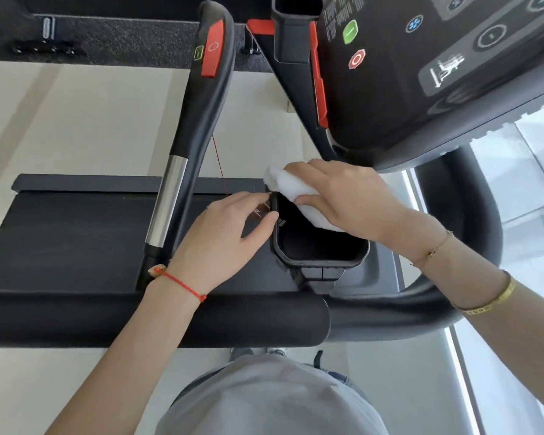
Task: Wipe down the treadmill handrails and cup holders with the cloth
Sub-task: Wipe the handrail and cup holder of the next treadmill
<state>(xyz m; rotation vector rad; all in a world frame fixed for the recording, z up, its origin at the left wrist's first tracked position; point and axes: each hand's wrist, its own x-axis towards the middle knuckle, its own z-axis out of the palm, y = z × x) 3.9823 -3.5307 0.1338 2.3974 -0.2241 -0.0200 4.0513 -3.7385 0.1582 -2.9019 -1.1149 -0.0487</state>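
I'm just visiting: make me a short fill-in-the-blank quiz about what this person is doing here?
1. The right hand pushes a ___ cloth into the cup holder.
2. The left hand steadies the cup holder's ___.
3. The left wrist wears a ___ string.

Missing words: white; rim; red

Pale cream floor (85,120), dark speckled mat (123,42) beyond, bright daylit window glass (522,189) at right.
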